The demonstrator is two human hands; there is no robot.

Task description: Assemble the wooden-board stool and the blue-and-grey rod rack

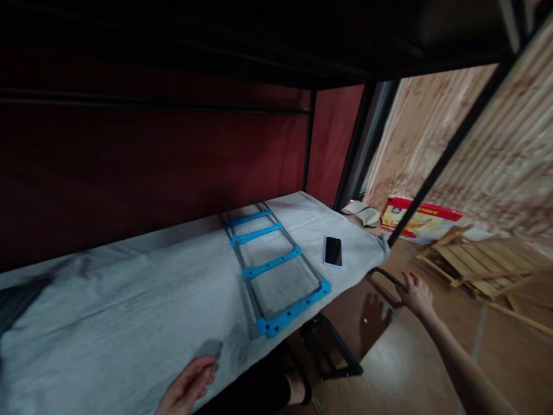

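L hand [188, 385], grip part open, over grey sheet [151, 311], R hand [417, 295] touching dk. bar [389, 277], can't tell if pinched

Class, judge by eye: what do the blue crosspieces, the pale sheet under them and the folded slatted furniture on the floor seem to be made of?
Blue crosspieces: probably molded plastic; solid, even color and round holes.
Pale sheet: fabric, matte; soft creases.
Slatted furniture: apparently wood, perhaps bamboo; tan-brown strips.
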